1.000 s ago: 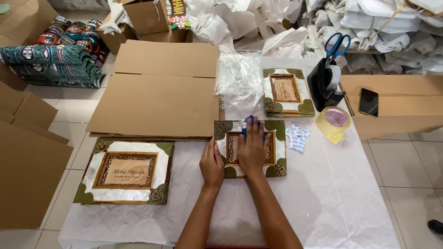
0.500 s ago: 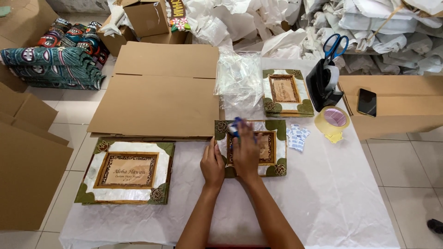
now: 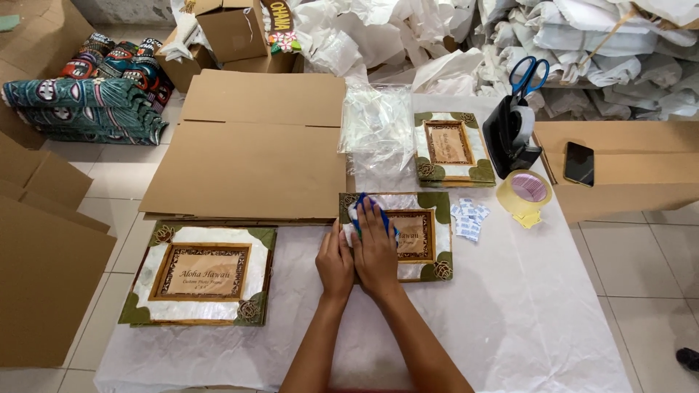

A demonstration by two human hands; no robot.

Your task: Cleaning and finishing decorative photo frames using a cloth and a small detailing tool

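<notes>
1. Picture frame (image 3: 419,236), shell-white with green corners, lies flat on the white-papered table (image 3: 524,320), directly before the person.
2. Right hand (image 3: 376,247) presses a blue cloth (image 3: 366,206) onto the frame's left part, fingers extended and flat over it.
3. Left hand (image 3: 334,263) rests beside it, fingers flat on the frame's left edge, gripping nothing.
4. Larger matching frame (image 3: 200,273) lies to the left; a tape roll (image 3: 526,191) to the right.

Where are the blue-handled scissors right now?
In the head view, the scissors sit upper right, atop the black tape dispenser, behind the tape roll.
</notes>
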